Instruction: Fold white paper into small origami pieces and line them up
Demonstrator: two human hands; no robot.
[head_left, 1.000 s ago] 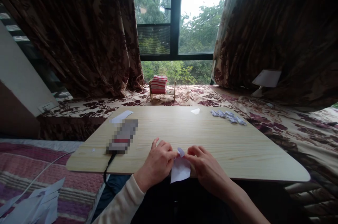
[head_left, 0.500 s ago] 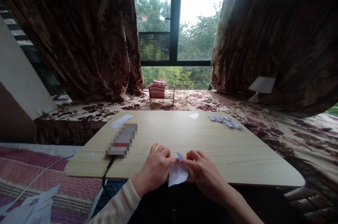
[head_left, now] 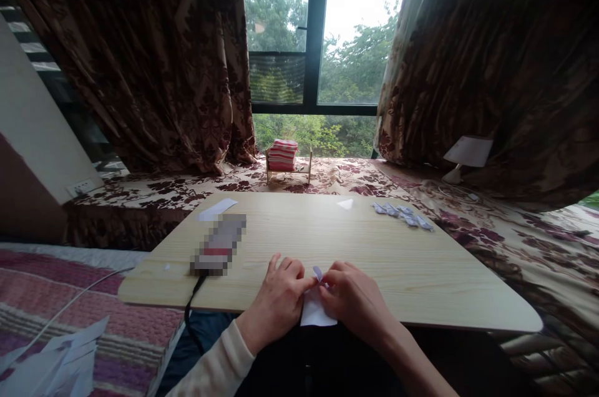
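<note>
A small white piece of paper [head_left: 316, 313] is held at the table's near edge, with a narrow curled tip standing up above the fingers. My left hand [head_left: 276, 297] pinches its upper left side between thumb and index finger. From the other side my right hand [head_left: 355, 297] is closed on the paper's upper right part, its fingertips close to those of the left. The pinched fold is partly hidden by the fingers. Several small folded paper pieces [head_left: 403, 215] lie in a cluster at the far right of the wooden table [head_left: 458, 284].
A blurred-out device [head_left: 219, 246] with a black cable lies on the table's left side. Beyond it is a paper strip [head_left: 218, 209], and a paper scrap [head_left: 345, 204] sits at the far edge. Loose paper sheets [head_left: 65, 359] rest on the bed at left.
My right hand has shifted left and inward over the paper, covering more of its right side. The left hand keeps its pinch. The camera view has tilted slightly.
</note>
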